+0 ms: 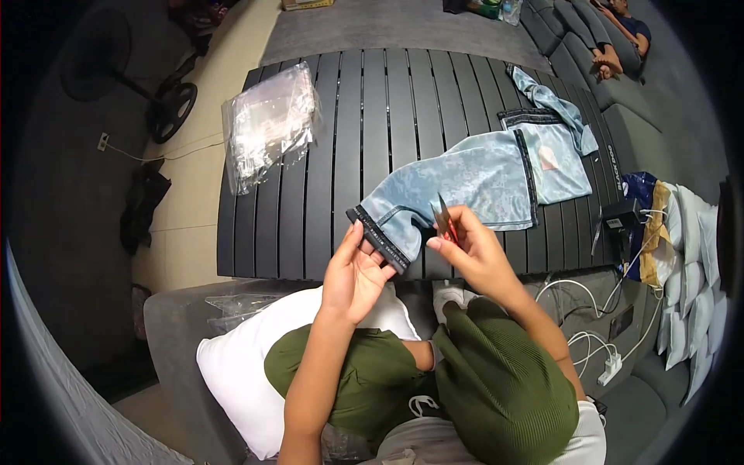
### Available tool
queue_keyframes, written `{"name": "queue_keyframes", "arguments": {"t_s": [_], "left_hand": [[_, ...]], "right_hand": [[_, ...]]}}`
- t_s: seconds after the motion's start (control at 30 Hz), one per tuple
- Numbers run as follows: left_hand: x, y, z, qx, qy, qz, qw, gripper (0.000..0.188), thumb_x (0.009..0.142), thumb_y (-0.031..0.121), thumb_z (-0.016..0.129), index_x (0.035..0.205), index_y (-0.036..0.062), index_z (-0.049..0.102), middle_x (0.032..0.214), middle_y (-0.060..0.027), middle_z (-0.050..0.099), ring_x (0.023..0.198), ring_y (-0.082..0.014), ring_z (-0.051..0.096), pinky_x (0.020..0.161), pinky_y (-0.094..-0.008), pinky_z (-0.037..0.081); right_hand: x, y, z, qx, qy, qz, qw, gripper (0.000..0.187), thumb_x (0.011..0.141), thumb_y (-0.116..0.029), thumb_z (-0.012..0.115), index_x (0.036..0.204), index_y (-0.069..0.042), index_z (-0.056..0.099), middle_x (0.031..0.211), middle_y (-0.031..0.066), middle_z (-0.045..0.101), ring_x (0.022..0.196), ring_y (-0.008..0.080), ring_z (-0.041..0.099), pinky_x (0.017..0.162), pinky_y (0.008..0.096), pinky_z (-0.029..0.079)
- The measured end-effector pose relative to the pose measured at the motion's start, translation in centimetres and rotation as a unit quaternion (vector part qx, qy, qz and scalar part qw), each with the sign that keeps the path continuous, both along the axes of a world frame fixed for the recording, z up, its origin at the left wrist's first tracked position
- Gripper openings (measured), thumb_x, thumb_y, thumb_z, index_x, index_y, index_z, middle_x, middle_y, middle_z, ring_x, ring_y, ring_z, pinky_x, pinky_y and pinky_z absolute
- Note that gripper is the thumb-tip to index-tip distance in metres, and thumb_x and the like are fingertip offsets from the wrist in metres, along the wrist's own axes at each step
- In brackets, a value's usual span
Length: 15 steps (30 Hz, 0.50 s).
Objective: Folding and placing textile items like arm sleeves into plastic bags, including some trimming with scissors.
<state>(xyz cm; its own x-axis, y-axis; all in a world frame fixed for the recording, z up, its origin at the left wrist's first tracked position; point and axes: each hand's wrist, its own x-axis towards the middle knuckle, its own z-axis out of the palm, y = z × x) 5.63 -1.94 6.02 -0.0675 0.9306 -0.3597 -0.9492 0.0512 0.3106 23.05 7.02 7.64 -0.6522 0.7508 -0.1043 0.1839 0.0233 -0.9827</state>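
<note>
My left hand (356,275) grips the black elastic band at the near end of a light blue patterned garment (480,174), thumb on top and fingers beneath. The garment stretches from there across the slatted table (380,101) to the right, where a second black band crosses it. In my right hand (480,252) is a small pair of scissors (444,215) with red on the handle. Its blades point up and away from me, just over the garment near the held band. Another light blue piece (562,170) with black bands lies beyond, partly overlapped.
Clear plastic bags (271,124) are piled at the table's far left. A white pillow (240,368) lies by my lap. White cables and a power strip (611,370) are at the right, near stacked pale packets (686,263). Another person (612,39) sits on the sofa at the far right.
</note>
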Motion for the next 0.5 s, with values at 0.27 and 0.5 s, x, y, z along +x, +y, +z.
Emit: {"name": "queue_keyframes", "arguments": {"t_s": [0.27,0.5], "left_hand": [[1.4,-0.1,0.8,0.037,0.095,-0.006,0.995,0.026,0.089,0.004,0.047,0.114,-0.0013,0.047,0.109,-0.0121,0.056,0.099,-0.018,0.056,0.089,-0.0324,0.047],[2.2,-0.5,0.9,0.053,0.113,0.009,0.992,0.036,0.084,-0.004,0.051,0.117,0.0035,0.038,0.1,-0.0087,0.056,0.092,-0.0145,0.057,0.082,-0.0275,0.049]], "right_hand": [[-0.3,-1.7,-0.3,0.223,0.051,-0.011,0.973,0.036,0.069,-0.007,0.074,0.095,-0.004,0.05,0.065,-0.0028,0.046,0.053,0.0027,0.038,0.047,0.0169,0.031],[-0.8,-1.3,-1.8,0.386,-0.005,-0.002,0.922,0.027,0.063,-0.002,0.071,0.084,-0.004,0.054,0.054,0.001,0.046,0.045,0.0092,0.046,0.043,0.0219,0.037]]}}
